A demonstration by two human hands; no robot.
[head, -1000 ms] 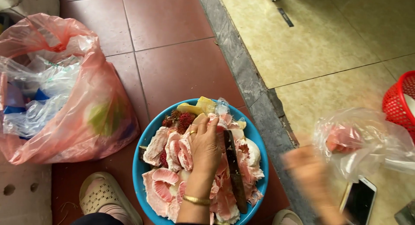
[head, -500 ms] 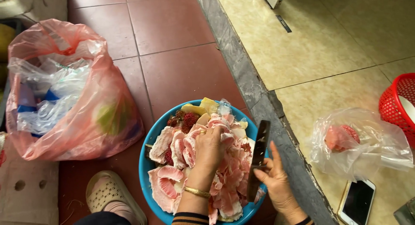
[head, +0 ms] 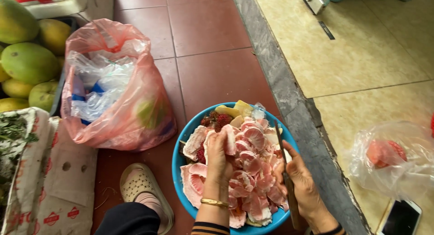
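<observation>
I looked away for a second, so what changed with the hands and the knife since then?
The right hand came in from the clear bag and took hold of the knife at the bowl's right rim. The left hand stayed on the pink fruit pieces.

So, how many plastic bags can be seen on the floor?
2. A pink plastic bag stands on the red tiles, left of the blue bowl. A clear plastic bag lies on the yellow floor at right.

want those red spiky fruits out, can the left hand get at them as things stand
Probably yes: the left hand rests on the pomelo pieces just below the rambutans, which lie uncovered at the bowl's far edge.
</observation>
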